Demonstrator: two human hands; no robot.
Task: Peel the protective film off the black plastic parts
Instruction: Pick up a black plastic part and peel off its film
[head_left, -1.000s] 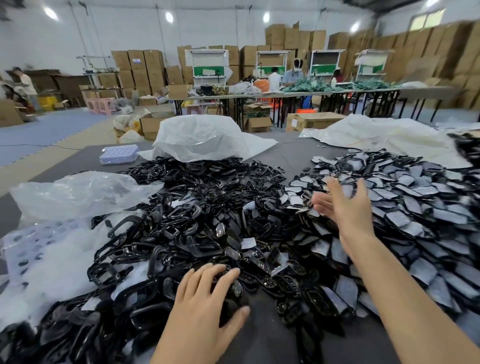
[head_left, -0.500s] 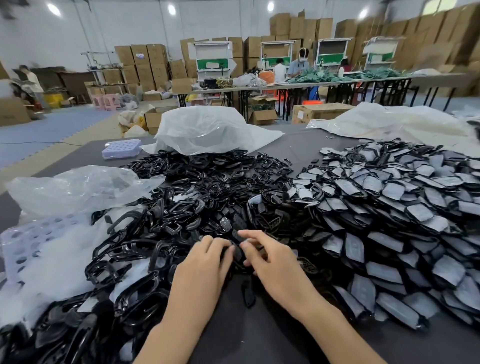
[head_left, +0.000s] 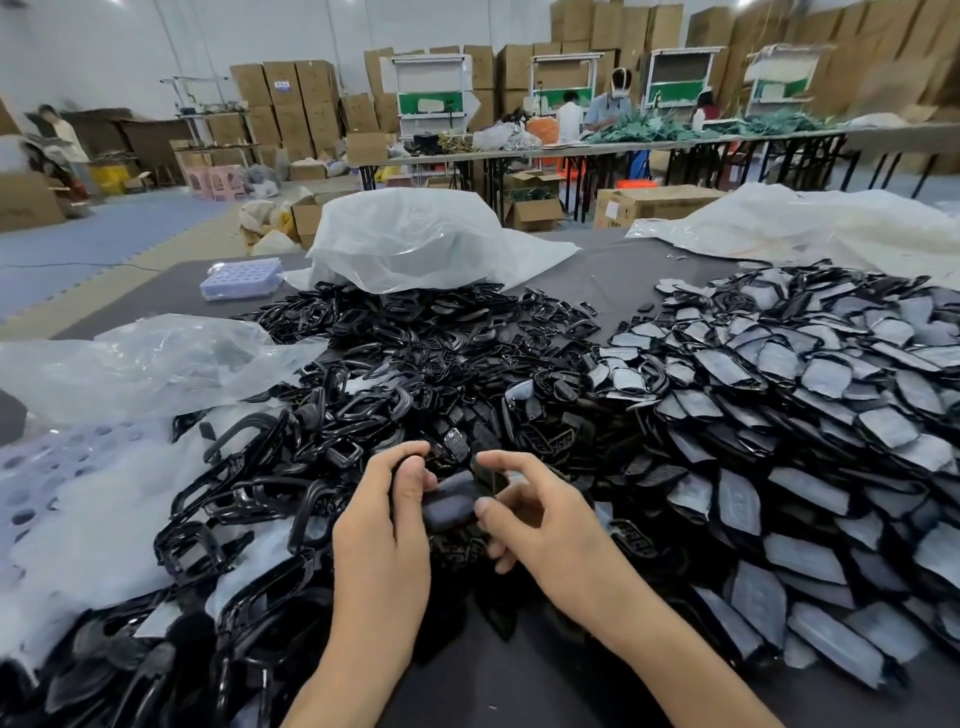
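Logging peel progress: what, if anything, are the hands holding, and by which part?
Both hold one film-covered black part: left hand grips its left end, right hand pinches its right end.

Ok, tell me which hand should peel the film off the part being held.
Probably right: the right hand pinches one end of the film-covered part with thumb and forefinger, while the left hand grips the other end.

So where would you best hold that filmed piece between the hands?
Probably by its narrow ends, coming from either side. The part sits crosswise with its grey filmed face up; the left hand pinches the left end, the right hand the right end, leaving the face free.
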